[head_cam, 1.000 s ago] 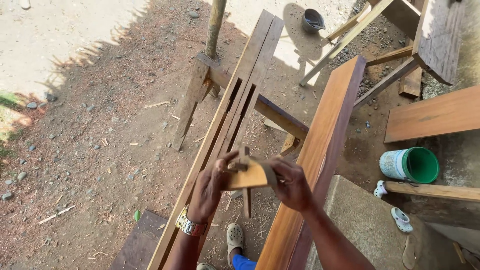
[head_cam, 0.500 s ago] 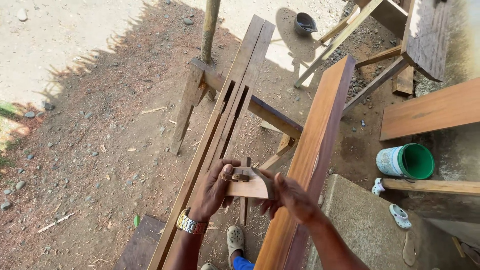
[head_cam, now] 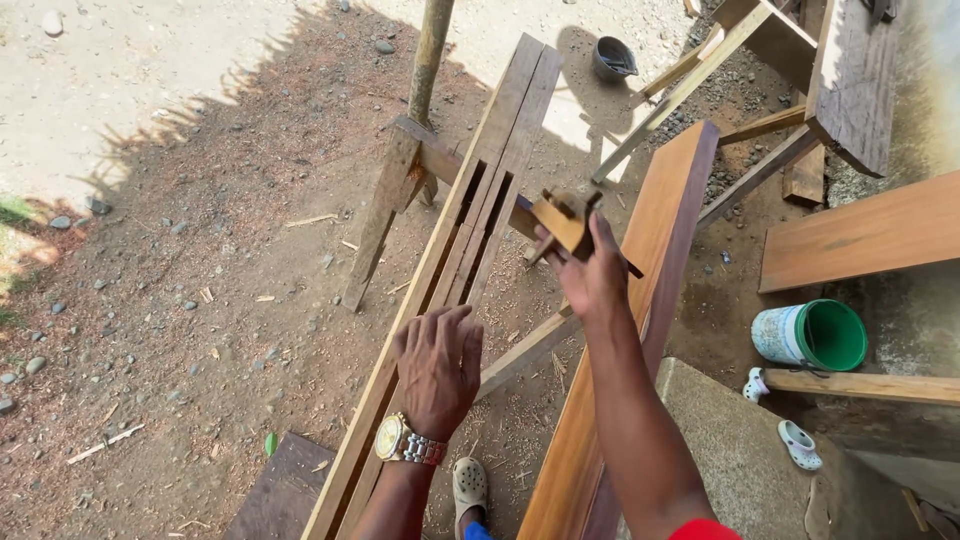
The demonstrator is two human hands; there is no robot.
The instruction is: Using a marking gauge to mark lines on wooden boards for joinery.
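My right hand [head_cam: 592, 275] is raised and grips a small wooden marking gauge [head_cam: 563, 222], held above the gap between a long slotted wooden frame [head_cam: 470, 235] and a broad reddish plank [head_cam: 655, 270]. My left hand [head_cam: 438, 365], with a gold wristwatch, hovers with fingers apart just over the lower part of the slotted frame and holds nothing. The frame and plank lie side by side on a wooden trestle [head_cam: 400, 190], running away from me.
A green-lined bucket [head_cam: 812, 335] stands at right next to a concrete slab [head_cam: 745, 450] and two pale clogs. More planks [head_cam: 865, 235] and a wooden stand lie at top right. A dark bowl [head_cam: 612, 57] sits on the dirt. My sandalled foot [head_cam: 468, 487] is below.
Both hands held the wooden gauge together before. Now my left hand has let go and dropped toward the frame, while my right hand has lifted the gauge up and away.
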